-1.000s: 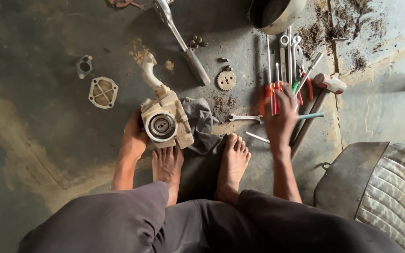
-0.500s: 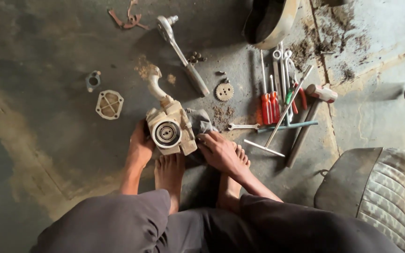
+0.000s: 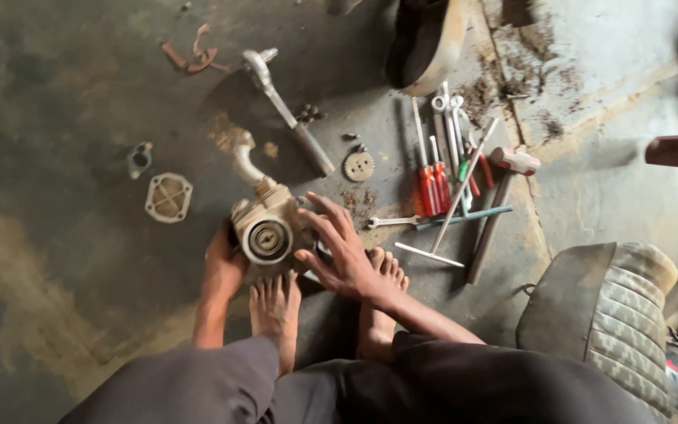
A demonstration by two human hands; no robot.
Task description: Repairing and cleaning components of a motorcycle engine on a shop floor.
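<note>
I sit on the stained concrete floor (image 3: 64, 94) with the beige pump housing (image 3: 268, 228) standing just ahead of my bare feet. My left hand (image 3: 223, 265) is wrapped around its left side, holding it steady. My right hand (image 3: 343, 253) rests on its right side with fingers spread wide, touching but not clasping it. To the right lie red-handled screwdrivers (image 3: 431, 187), a hammer (image 3: 502, 206) and a small gear (image 3: 359, 166); a square cover plate (image 3: 169, 197) sits well off to the left.
</note>
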